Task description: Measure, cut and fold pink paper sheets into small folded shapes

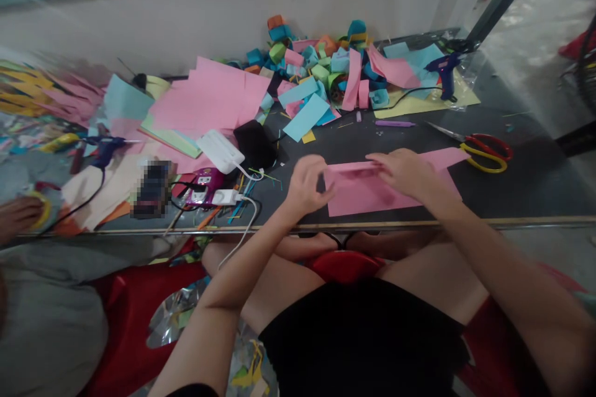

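Observation:
A pink paper sheet point(367, 195) lies on the dark table point(512, 192) near its front edge, its top edge folded over. My left hand point(305, 186) pinches the fold at the sheet's left end. My right hand point(405, 170) presses down on the fold further right, fingers curled onto the paper. Both hands are closed on the same sheet.
Red-and-yellow scissors point(484, 150) lie just right of the sheet. A blue glue gun point(444, 73) stands at the back right, another glue gun point(105, 150) at left. Folded paper pieces point(321, 62) pile at the back; pink sheets point(209, 99), a white charger point(220, 150) and cables lie left.

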The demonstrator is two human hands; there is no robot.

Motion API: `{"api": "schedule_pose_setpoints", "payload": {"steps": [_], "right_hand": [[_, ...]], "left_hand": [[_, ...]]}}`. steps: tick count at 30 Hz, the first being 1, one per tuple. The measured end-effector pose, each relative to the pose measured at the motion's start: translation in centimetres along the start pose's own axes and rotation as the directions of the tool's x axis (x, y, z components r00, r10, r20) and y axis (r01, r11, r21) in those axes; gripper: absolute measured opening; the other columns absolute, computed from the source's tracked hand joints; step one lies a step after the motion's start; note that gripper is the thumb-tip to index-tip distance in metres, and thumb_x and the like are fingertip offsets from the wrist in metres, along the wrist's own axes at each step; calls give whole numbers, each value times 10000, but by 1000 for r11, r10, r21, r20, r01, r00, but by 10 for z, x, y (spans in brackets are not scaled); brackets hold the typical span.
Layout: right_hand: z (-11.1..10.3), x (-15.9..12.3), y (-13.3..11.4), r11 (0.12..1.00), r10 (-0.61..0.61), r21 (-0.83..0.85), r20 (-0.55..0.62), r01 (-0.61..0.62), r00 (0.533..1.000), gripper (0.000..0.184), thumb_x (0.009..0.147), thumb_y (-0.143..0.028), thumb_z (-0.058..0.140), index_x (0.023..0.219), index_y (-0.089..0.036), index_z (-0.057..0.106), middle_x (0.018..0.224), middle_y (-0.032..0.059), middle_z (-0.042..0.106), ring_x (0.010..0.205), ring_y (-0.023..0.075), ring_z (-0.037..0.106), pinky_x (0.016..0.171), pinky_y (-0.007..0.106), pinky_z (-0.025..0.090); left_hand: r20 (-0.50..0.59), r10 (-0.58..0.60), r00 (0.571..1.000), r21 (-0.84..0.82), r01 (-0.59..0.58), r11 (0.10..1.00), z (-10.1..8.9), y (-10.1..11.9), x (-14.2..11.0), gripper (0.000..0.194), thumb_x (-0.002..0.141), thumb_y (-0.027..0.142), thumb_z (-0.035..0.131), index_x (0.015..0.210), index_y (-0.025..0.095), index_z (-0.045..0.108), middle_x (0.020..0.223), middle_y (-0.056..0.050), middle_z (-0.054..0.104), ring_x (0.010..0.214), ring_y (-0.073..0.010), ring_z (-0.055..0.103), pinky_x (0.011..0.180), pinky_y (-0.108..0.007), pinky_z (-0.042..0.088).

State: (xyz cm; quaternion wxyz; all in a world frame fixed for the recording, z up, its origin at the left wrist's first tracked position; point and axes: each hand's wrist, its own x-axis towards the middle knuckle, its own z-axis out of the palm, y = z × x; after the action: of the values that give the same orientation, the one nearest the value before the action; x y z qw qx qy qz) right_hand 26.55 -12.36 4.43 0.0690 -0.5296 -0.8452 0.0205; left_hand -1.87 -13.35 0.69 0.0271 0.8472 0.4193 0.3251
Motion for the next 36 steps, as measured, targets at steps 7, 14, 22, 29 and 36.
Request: {"api": "schedule_pose_setpoints", "payload": {"steps": [7,14,22,29,36], "right_hand": [[-36,55,29,995,56,-82,37,-53,998,245,947,-405,626,1022,-284,826,902,49,807,843,277,732,679,365,519],[-86,63,45,980,166,-118,14,-163,986,327,998,-393,650,1159,-157,810,1033,126,800,1014,315,729,853,445,549],[-117,6,-31,995,24,-87,-294,-52,955,519,1135,-365,257,1324,-322,739,1156,80,791,1254,306,694,1272,701,256],[-38,-48,-70,952,-300,90,93,292,949,514,1079,-177,310,1361,-329,713,1394,16,724,1353,274,648,1122,583,546],[-6,-77,1,961,-267,45,-100,272,959,557,997,-117,441,1493,-306,610,1552,-5,586,1460,245,559,1203,530,475]], "left_hand": [[493,169,853,0,-195,981,10,37,34,462,1040,299,588,1485,177,588,1579,-107,579,1460,-247,564,1226,-405,453],[458,-37,888,120,-20,993,-26,-30,10,296,1033,315,592,1243,181,751,1417,-136,706,1321,-283,677,1111,-485,545],[-154,-232,960,117,251,961,-56,-51,2,814,887,424,773,1572,164,418,1671,-220,407,1589,-385,348,1252,-624,387],[-14,151,988,73,-150,986,-55,-26,-16,375,1015,206,592,1358,339,665,1539,-58,616,1539,-264,469,1249,-540,431],[202,308,930,-296,-242,924,-49,-43,-49,426,1046,129,468,1389,275,673,1506,-92,641,1543,-201,456,1191,-498,519]]}}
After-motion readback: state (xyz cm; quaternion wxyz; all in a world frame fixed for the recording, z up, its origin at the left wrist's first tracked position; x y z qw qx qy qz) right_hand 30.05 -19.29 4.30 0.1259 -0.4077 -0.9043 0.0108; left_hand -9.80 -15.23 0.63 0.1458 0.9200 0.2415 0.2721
